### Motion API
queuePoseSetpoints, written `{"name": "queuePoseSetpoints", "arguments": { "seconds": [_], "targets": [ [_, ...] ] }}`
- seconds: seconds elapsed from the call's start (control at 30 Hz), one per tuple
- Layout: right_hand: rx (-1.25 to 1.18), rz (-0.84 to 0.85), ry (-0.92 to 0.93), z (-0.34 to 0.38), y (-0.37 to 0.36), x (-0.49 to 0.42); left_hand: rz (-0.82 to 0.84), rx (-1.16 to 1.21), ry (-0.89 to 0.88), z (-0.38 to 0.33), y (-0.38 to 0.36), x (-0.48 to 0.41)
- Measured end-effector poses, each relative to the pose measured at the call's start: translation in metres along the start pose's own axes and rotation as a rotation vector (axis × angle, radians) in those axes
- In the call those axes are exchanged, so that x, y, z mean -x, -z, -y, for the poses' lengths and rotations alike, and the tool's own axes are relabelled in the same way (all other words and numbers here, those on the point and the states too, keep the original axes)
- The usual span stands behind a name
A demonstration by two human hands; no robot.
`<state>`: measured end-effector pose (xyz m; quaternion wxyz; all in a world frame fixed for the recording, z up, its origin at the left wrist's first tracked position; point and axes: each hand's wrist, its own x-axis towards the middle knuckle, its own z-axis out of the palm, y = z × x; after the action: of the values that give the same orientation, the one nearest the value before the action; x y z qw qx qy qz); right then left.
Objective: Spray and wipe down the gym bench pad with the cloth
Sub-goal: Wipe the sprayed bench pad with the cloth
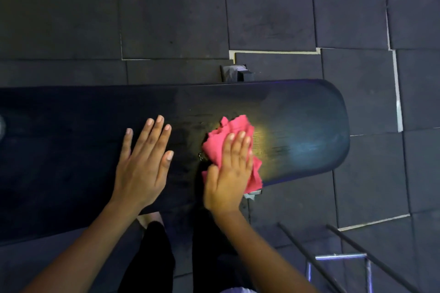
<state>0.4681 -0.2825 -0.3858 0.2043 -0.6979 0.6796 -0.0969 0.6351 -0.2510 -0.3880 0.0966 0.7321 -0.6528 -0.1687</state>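
A long black gym bench pad runs across the view, its rounded end at the right. A crumpled pink-red cloth lies on the pad near that end. My right hand presses flat on the cloth, fingers pointing away from me. My left hand rests flat on the bare pad just left of the cloth, fingers spread, holding nothing. The pad surface right of the cloth shines with a wet-looking sheen. No spray bottle is in view.
Dark rubber floor tiles surround the bench. A black bench foot shows behind the pad. Thin dark rods and a metal frame stand at the lower right. My dark trouser legs are below the pad.
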Motion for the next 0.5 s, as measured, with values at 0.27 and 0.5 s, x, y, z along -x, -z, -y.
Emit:
{"name": "queuePoseSetpoints", "arguments": {
  "seconds": [0.27, 0.5],
  "targets": [
    [-0.587, -0.135, -0.344, 0.0, 0.058, -0.041, -0.021, -0.032, 0.082, 0.005, -0.003, 0.004],
    [-0.021, -0.042, -0.236, -0.042, 0.06, -0.119, -0.045, -0.027, 0.154, 0.007, -0.004, 0.004]
  ]
}}
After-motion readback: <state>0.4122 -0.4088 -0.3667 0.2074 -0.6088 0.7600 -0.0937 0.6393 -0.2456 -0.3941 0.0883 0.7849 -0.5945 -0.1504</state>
